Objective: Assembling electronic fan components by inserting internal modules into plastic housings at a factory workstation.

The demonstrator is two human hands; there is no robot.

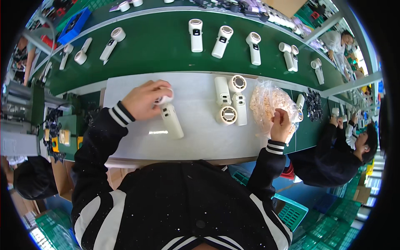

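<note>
My left hand is closed around the round head of a white handheld fan. Its handle slants down toward me over the pale grey work mat. My right hand, fingers curled together, is over the near right part of a clear plastic bag full of small beige pieces. Whatever those fingertips may pinch is too small to make out. Between my hands, two more white handheld fans lie side by side, heads at opposite ends: one fan on the left and another fan on the right.
Beyond the mat, a green conveyor belt carries several white fans, spaced apart. Dark cables lie in a heap right of the bag, near another white fan. A co-worker sits at the right. A blue bin stands far left.
</note>
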